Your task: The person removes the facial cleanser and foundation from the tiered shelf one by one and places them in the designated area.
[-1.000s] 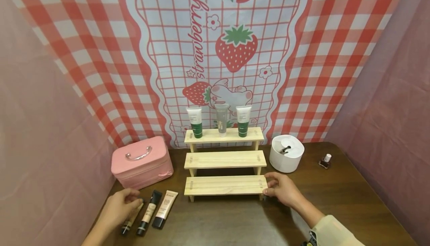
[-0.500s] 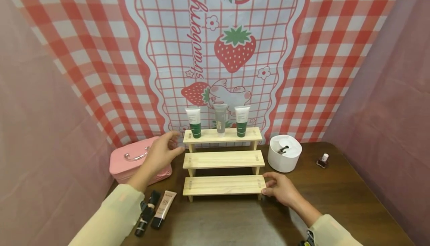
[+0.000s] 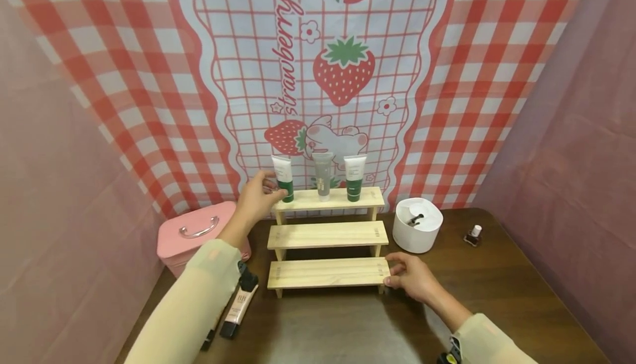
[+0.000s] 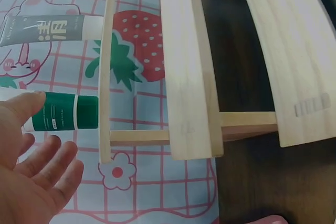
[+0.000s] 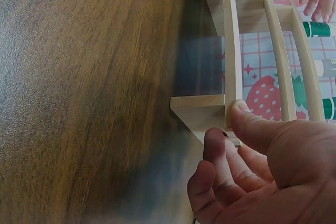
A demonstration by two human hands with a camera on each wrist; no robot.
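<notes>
A three-tier wooden display rack (image 3: 328, 235) stands on the table. Along its top step are a left white-and-green squeeze tube (image 3: 282, 169), a grey tube (image 3: 323, 176) and another white-and-green tube (image 3: 355, 173), all standing on their caps. My left hand (image 3: 255, 199) is at the left tube, its thumb overlapping the front. In the left wrist view, the other fingers (image 4: 58, 166) are spread below that tube, apart from it. My right hand (image 3: 413, 279) grips the right end of the lowest step; the right wrist view shows the thumb (image 5: 249, 119) against the board's edge.
A pink case (image 3: 199, 234) with a metal handle sits left of the rack. Nearer me lies a BB cream tube (image 3: 238, 307), with another tube (image 3: 208, 339) mostly hidden by my left sleeve. On the right are a white round container (image 3: 418, 237) and a small nail polish bottle (image 3: 473, 236).
My left hand has gone from the tubes lying at the front left, up and across to the left tube on the top step. My right hand has stayed on the lowest step.
</notes>
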